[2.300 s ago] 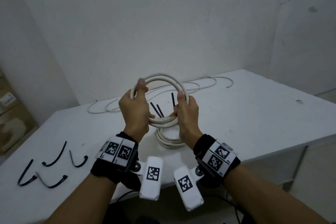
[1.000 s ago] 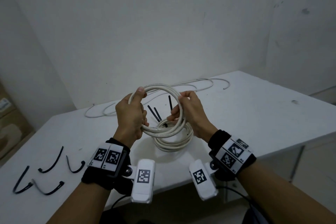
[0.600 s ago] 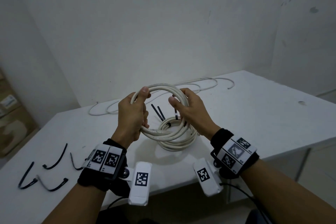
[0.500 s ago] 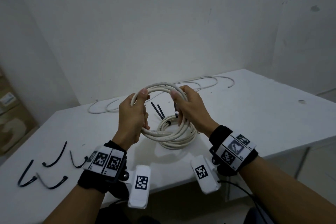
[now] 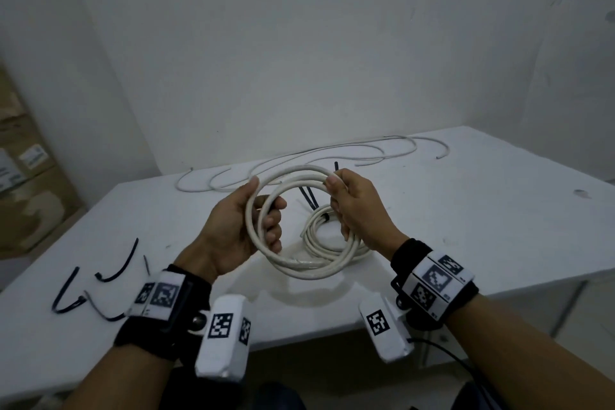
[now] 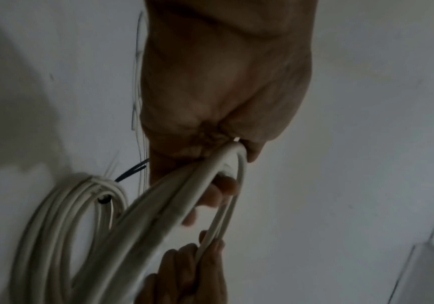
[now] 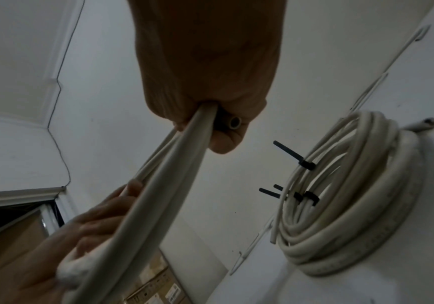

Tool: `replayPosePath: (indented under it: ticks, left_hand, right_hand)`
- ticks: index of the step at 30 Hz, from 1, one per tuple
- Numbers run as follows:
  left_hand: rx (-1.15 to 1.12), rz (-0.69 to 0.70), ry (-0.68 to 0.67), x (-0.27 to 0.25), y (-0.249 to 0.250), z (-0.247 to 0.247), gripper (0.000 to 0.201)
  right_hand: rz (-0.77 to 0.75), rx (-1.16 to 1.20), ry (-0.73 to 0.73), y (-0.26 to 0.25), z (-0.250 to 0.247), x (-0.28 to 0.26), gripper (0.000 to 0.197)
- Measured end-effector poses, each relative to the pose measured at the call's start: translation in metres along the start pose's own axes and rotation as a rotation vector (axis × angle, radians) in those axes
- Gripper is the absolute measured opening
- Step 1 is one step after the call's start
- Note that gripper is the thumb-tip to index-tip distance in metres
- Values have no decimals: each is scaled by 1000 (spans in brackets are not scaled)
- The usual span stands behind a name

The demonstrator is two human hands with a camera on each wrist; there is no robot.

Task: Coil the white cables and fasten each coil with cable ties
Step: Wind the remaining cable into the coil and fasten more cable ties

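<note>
I hold a loose coil of white cable (image 5: 306,268) in the air over the white table (image 5: 482,226). My left hand (image 5: 266,210) lies palm up with its fingers curled round the coil's left side. At the upper right of the coil my right hand (image 5: 339,203) grips the turns. The right wrist view shows a cut cable end (image 7: 234,122) poking out of that fist. Behind it on the table lies a second coil (image 5: 332,243), (image 7: 353,195), bound with black cable ties (image 7: 305,162). In the left wrist view the gripped turns (image 6: 184,195) run down to the fingers (image 6: 192,267) of my right hand.
Long loose white cable (image 5: 332,150) snakes along the table's far edge by the wall. Several loose black cable ties (image 5: 116,263) lie at the table's front left. Cardboard boxes (image 5: 26,176) stand on the floor to the left. The table's front edge runs just beyond my wrists.
My left hand has rolled palm up under the coil's left side. The right hand has shifted to the coil's upper right, and the coil has tilted flatter.
</note>
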State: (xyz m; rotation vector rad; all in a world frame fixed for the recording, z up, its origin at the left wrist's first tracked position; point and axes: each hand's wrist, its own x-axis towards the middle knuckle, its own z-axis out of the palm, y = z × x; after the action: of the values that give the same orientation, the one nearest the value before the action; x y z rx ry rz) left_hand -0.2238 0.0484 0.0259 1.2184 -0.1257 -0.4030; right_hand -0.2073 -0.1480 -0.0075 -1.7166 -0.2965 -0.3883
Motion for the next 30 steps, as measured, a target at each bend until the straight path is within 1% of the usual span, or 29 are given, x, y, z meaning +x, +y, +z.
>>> replayPosePath:
  ticks: [3, 5, 8, 11, 13, 15, 17, 18, 19, 21, 23, 25, 28, 30]
  left_hand:
    - [-51, 75, 19, 3, -1, -4, 48]
    - [-115, 112, -14, 2, -2, -5, 42]
    - [-180, 111, -89, 0, -2, -13, 38]
    - [-261, 94, -127, 2, -3, -22, 35]
    - [-312, 93, -152, 4, -5, -26, 39]
    - [-341, 116, -151, 7, -4, -27, 40]
    - [-333, 152, -106, 8, -2, -25, 22]
    - [-326, 169, -62, 7, -1, -23, 14]
    - [-324, 184, -15, 7, -1, -21, 11]
    - [-319, 207, 61, 8, -3, -18, 18]
    - [-294, 209, 109, 10, -5, -16, 25]
    - [-266, 219, 153, 12, -5, -15, 25]
    - [-279, 276, 230, 15, -4, -12, 23]
    - [-292, 328, 292, 16, -4, -5, 32]
  right_hand:
    - [-10, 1, 21, 1, 11, 1, 28]
    - [25, 80, 10, 0, 15, 2, 27]
    - [89, 231, -60, -3, 16, 1, 24]
    - [109, 294, -83, -5, 15, 5, 18]
    - [88, 271, -72, -6, 15, 8, 14]
    - [58, 174, -59, -7, 16, 8, 13]
    - [50, 99, -53, -6, 16, 6, 15]
    - [57, 103, -62, -6, 15, 5, 18]
    - [66, 128, -79, -6, 14, 3, 21]
    - [83, 173, -110, -7, 12, -1, 24]
    - [111, 206, -108, -9, 12, -6, 26]
    - [171, 258, -76, -9, 12, -13, 33]
    - [275, 384, -9, -8, 13, -22, 47]
    - [343, 481, 9, -10, 17, -28, 47]
